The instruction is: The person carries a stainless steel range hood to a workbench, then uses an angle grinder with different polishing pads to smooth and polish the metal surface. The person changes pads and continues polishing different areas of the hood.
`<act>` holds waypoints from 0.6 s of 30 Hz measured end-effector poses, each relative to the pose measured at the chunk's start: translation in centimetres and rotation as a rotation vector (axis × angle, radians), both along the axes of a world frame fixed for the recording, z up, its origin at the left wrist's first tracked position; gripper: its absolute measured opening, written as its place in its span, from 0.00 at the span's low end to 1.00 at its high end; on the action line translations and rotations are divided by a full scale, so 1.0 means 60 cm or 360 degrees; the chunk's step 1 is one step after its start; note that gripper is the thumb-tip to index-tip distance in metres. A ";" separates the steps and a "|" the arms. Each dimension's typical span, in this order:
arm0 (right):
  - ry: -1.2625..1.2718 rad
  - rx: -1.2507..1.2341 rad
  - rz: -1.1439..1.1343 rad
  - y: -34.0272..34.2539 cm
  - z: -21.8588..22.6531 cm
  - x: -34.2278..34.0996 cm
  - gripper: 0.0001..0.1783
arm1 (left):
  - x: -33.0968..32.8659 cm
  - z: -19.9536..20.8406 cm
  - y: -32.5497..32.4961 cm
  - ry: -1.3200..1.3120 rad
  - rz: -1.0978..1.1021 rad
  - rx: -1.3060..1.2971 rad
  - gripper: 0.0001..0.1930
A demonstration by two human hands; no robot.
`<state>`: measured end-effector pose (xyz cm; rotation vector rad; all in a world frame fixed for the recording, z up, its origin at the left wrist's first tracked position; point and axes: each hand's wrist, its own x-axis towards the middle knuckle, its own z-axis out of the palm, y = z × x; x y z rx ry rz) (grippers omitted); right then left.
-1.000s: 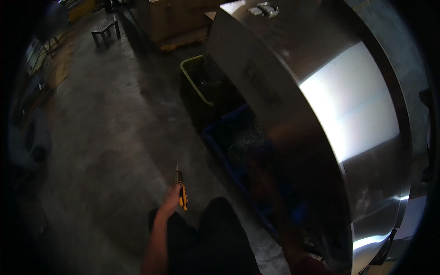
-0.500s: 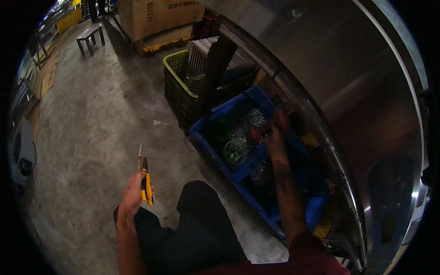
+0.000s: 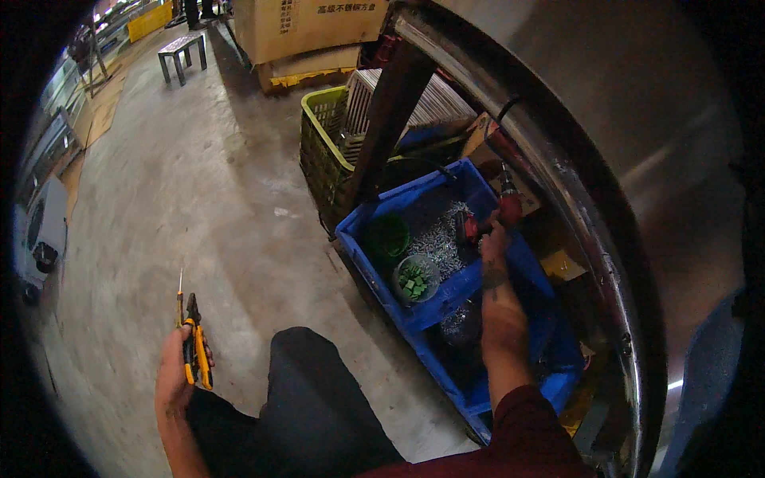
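My left hand (image 3: 173, 374) is closed round yellow-and-black pliers (image 3: 196, 350) and a thin screwdriver (image 3: 180, 301), both pointing away from me above the floor. On the right, my right hand (image 3: 494, 237) grips a red-and-black cordless drill (image 3: 510, 207), its bit pointing toward the far side. The drill is over a blue plastic bin (image 3: 347, 239) split into compartments. Loose silvery screws (image 3: 438, 243) lie in the far compartment, beside a clear tub (image 3: 416, 280) of small green pieces and a dark green tub (image 3: 387, 237). A bag of shiny small parts (image 3: 457, 323) lies in the nearer compartment.
Beyond the bin stands a yellow-green crate (image 3: 311, 119) holding stacked metal panels (image 3: 422, 103). A curved metal bar (image 3: 550, 159) and dark post (image 3: 390, 119) stand close to my right arm. Farther off are a cardboard box (image 3: 311, 36) and a low stool (image 3: 182, 46).
My view has shifted, bringing the bin into clearer sight. My left hand with the pliers and screwdriver sits farther left and lower. The drill, blurred before, is now sharper, still in my right hand.
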<state>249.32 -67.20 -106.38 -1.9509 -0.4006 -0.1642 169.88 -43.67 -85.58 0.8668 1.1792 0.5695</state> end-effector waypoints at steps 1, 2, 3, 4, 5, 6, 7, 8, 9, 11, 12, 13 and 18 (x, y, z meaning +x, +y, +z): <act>0.0126 -0.0116 0.0058 0.060 -0.020 -0.053 0.17 | -0.014 0.014 -0.021 0.0074 0.0108 0.0039 0.19; 0.0075 -0.0308 0.0054 0.066 -0.017 -0.064 0.17 | -0.017 0.025 -0.027 0.0077 0.0142 0.0064 0.19; 0.0015 -0.0500 0.0044 0.070 -0.013 -0.073 0.17 | -0.019 0.033 -0.031 0.0073 0.0174 0.0092 0.18; -0.0196 -0.0764 -0.0016 0.038 0.003 -0.045 0.17 | -0.010 0.030 -0.025 0.0040 0.0150 0.0107 0.18; -0.0238 -0.0611 -0.0017 0.030 0.013 -0.036 0.17 | -0.010 0.028 -0.021 0.0010 0.0107 0.0107 0.17; -0.0281 -0.0463 -0.0013 0.021 0.023 -0.030 0.17 | -0.010 0.024 -0.015 -0.0021 0.0063 0.0107 0.17; -0.0169 0.0096 0.0042 0.029 0.038 -0.027 0.17 | -0.011 0.023 -0.013 -0.0039 0.0031 0.0108 0.17; -0.0057 0.0653 0.0094 0.029 0.054 -0.028 0.17 | -0.008 0.024 -0.012 -0.0030 0.0015 0.0100 0.16; -0.0066 0.0620 0.0161 0.016 0.071 -0.032 0.19 | -0.004 0.026 -0.010 -0.0023 -0.0007 0.0090 0.16; 0.0028 0.0644 0.0377 0.016 0.110 -0.060 0.22 | -0.007 0.035 -0.012 -0.0003 -0.0016 0.0081 0.16; 0.0113 0.0691 0.0504 0.015 0.134 -0.077 0.24 | -0.009 0.033 -0.012 -0.0011 -0.0026 0.0074 0.16; 0.0148 0.0712 0.0543 0.009 0.155 -0.081 0.24 | -0.008 0.029 -0.006 -0.0037 -0.0057 0.0067 0.16; 0.0200 0.0824 0.0525 -0.013 0.205 -0.129 0.24 | 0.004 0.032 0.002 -0.0087 -0.0298 0.0122 0.18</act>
